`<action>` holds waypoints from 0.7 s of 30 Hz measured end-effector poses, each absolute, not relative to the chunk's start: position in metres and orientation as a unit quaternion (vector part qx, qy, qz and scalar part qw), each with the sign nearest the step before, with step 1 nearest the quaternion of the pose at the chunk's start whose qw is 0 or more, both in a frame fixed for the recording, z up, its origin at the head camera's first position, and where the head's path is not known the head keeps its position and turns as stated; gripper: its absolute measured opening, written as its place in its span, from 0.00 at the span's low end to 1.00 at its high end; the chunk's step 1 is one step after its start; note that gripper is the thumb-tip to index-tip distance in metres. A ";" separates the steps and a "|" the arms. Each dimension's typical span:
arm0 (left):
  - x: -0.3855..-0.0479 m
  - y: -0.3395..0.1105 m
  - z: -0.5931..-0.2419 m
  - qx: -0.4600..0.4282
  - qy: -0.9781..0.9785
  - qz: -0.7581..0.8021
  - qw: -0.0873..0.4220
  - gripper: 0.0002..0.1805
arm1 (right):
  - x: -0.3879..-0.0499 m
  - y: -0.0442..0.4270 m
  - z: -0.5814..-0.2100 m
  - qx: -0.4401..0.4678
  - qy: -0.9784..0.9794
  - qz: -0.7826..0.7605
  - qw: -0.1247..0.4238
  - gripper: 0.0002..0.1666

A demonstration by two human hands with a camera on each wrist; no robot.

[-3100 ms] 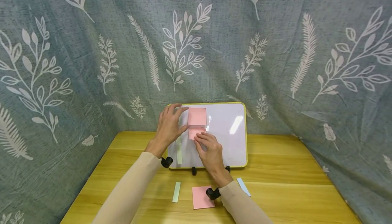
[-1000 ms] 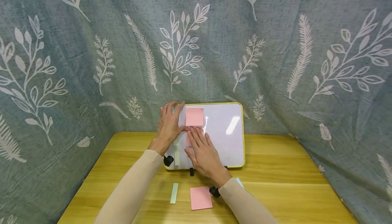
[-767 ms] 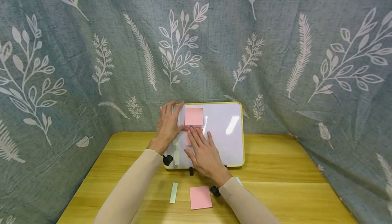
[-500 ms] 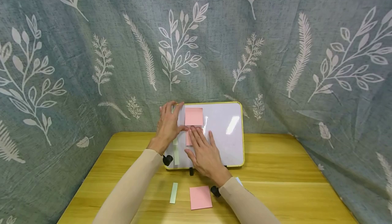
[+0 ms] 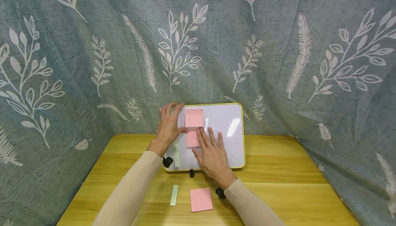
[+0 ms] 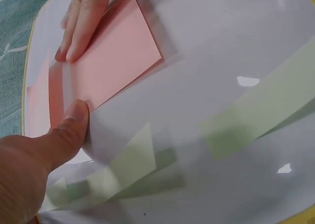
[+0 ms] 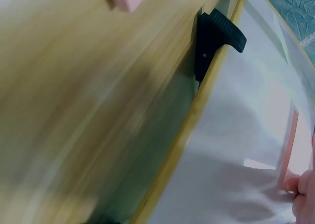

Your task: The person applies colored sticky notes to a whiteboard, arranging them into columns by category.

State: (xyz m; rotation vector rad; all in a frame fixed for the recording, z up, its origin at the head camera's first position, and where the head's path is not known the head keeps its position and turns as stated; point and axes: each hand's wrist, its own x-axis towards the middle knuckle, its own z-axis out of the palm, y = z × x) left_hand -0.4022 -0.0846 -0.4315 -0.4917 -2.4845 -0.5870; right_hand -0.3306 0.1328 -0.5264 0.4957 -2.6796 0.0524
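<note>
A whiteboard (image 5: pixel 219 116) with a yellow rim leans upright on the table. On its left part are two pink sticky notes: an upper note (image 5: pixel 194 117) and a lower note (image 5: pixel 191 138), one above the other. My left hand (image 5: pixel 167 126) lies over the board's upper left edge, and its thumb (image 6: pixel 74 118) presses at the lower note's upper left corner. Straight, spread fingers of my right hand (image 5: pixel 213 157) rest on the board, index fingertip on the lower note's right side. Near the left edge hang pale green strips (image 5: pixel 176 157), partly lifted off the surface.
On the wooden table (image 5: pixel 278 171) before the board lie a pink sticky-note pad (image 5: pixel 201 199) and a green strip pad (image 5: pixel 174 195). Black stand feet (image 7: pixel 216 37) hold the board's lower edge. A leaf-patterned cloth (image 5: pixel 216 64) hangs behind.
My right hand pinched the lower note's bottom edge, then pressed flat over it, and now has slid right, uncovering most of it. My left hand has stayed at the board's edge.
</note>
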 end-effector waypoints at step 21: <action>-0.399 -0.092 -0.433 -0.201 -0.921 -0.198 0.268 0.64 | -0.318 0.159 -0.527 0.165 -0.957 0.103 0.213 0.51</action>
